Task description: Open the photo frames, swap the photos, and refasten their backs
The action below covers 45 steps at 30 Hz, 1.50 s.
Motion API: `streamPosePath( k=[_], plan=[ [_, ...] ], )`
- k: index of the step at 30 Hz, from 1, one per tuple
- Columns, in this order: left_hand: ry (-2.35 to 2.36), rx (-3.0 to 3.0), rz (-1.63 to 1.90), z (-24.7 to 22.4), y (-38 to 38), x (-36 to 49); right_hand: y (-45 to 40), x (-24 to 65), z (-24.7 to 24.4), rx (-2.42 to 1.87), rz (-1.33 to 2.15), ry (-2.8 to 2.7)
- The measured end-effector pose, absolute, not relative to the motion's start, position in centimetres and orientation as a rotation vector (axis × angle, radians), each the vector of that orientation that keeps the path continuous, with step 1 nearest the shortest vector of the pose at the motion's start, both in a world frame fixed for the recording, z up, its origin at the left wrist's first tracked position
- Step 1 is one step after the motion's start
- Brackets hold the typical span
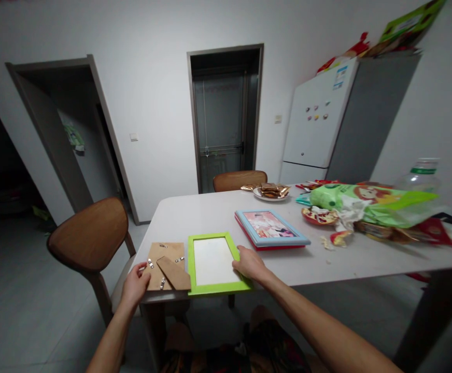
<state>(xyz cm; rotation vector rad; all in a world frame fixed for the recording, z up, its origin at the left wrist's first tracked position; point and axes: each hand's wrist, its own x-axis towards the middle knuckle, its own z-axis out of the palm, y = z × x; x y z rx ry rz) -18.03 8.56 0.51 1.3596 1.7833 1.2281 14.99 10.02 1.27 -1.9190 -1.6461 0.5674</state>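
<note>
A green picture frame point(231, 285) lies flat near the table's front edge, with a white surface showing inside it. My right hand point(249, 264) grips its right side, fingers closed on the border. Just left of the frame lies a brown backing board point(171, 252) with metal clips and a folded stand. My left hand point(136, 282) is at the board's left edge, its fingers curled against it; whether it grips the board is hard to tell. Behind and right of the green frame, a blue frame point(268, 228) with a pink picture rests on a red one point(249, 236).
The white table point(210, 207) also holds a plate of wrapped snacks point(272, 192), a cut fruit point(320, 216), fruit peel, a green bag point(377, 202) and a clear jar point(420, 176). Wooden chairs stand at the left point(94, 233) and behind the table point(239, 180).
</note>
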Motion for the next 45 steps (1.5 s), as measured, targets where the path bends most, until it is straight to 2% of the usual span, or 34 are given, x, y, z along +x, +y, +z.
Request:
streamPosePath(
  k=[6, 13, 18, 21, 25, 29, 35, 45],
  plan=[
    [1.867, 1.669, 1.286, 1.9, 7.3, -14.7, 9.3, 15.2, 2.4, -1.698, 1.010, -1.472],
    [1.283, 2.243, 1.169, 2.3, 4.3, -1.3, 7.8, 13.8, 4.4, -1.176, 1.340, -1.147],
    [1.253, 2.498, 1.205, 3.9, 4.3, 0.9, 7.0, 13.3, 5.6, -1.113, 1.422, -1.063],
    [1.342, 2.464, 1.323, 5.5, 4.7, -0.9, 7.5, 13.9, 5.0, -1.253, 1.311, -1.101],
    [1.677, 2.035, 1.521, 6.0, 5.8, -5.1, 8.7, 15.4, 3.3, -1.585, 0.991, -1.218],
    [1.928, 1.739, 1.391, 3.8, 6.4, -9.0, 9.3, 16.7, 1.8, -1.812, 0.656, -1.385],
    [2.043, 1.740, 1.132, 0.4, 5.8, -10.7, 9.1, 17.4, 0.4, -1.997, 0.337, -1.631],
    [2.173, 2.102, 0.809, 0.8, 4.6, -9.6, 8.9, 17.3, -0.4, -2.079, 0.150, -1.763]
  ],
)
